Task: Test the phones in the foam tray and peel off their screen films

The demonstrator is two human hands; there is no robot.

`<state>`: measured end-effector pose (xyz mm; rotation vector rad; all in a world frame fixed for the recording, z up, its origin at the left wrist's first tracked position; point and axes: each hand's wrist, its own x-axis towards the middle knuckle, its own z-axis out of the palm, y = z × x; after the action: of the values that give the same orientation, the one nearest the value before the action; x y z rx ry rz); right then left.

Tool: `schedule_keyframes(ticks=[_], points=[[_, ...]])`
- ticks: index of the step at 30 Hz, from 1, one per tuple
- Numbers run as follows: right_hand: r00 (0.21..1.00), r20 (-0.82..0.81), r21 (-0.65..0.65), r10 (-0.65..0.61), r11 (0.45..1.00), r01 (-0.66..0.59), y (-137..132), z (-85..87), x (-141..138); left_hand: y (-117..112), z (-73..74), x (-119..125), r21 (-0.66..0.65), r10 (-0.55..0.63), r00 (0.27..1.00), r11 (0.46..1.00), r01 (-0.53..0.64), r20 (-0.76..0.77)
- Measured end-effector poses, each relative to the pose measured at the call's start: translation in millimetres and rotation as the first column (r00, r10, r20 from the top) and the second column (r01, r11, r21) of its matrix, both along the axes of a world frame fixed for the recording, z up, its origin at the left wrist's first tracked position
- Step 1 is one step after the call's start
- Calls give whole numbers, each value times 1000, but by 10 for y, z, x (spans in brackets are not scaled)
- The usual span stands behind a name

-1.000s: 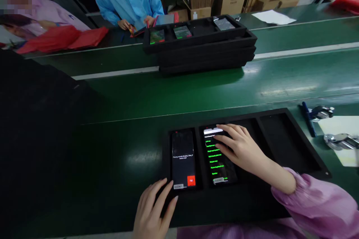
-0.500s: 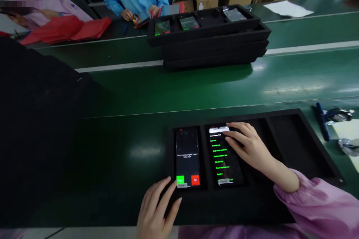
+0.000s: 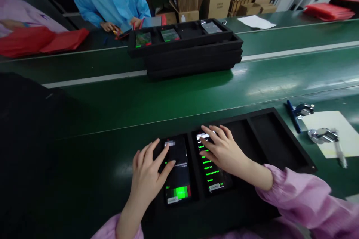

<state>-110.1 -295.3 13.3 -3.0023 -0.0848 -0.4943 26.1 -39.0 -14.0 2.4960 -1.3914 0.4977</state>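
Observation:
Two smartphones lie face up in separate compartments of a black tray [image 3: 263, 119]. Over the left smartphone [image 3: 179, 179], whose dark screen shows a bright green patch low down, is my left hand [image 3: 148, 168]. Its fingers are spread, with the index fingertip at the upper part of the screen. My right hand [image 3: 221, 147] rests over the top of the right smartphone [image 3: 215, 179], fingers apart and fingertips at the screen. A list of green text lines fills that screen, partly hidden by the hand. Neither hand grips anything.
A stack of black trays [image 3: 193, 59] stands across the green bench, the top one holding several flat devices. Right of my tray are a blue pen [image 3: 293, 116], metal clips [image 3: 322, 135] and paper [image 3: 347, 134]. A dark bulky shape [image 3: 25, 138] fills the left. Co-workers sit opposite.
My left hand has moved up from the left smartphone's lower edge to its upper screen, and that screen's picture has changed. My right hand stays at the right smartphone's top. The view has shifted right.

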Motion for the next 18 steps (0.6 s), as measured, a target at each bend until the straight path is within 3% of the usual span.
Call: schedule_keyframes(ticks=[2, 5, 7, 12, 18], points=[[999, -5, 81, 38, 996, -37, 2, 24, -81, 67, -10, -12, -71, -82, 996, 994, 79, -41], [999, 42, 122, -33, 992, 28, -40, 47, -155, 129, 6, -24, -154, -95, 993, 985, 83, -69], [995, 56, 101, -82, 992, 76, -61, 39, -150, 99, 15, -7, -153, -59, 997, 987, 52, -44], [999, 15, 71, -35, 997, 34, -26, -23, -75, -10, 14, 23, -122, -68, 998, 990, 66, -8], [999, 16, 33, -33, 999, 32, -17, -27, -62, 15, 16, -10, -82, -60, 998, 995, 60, 9]])
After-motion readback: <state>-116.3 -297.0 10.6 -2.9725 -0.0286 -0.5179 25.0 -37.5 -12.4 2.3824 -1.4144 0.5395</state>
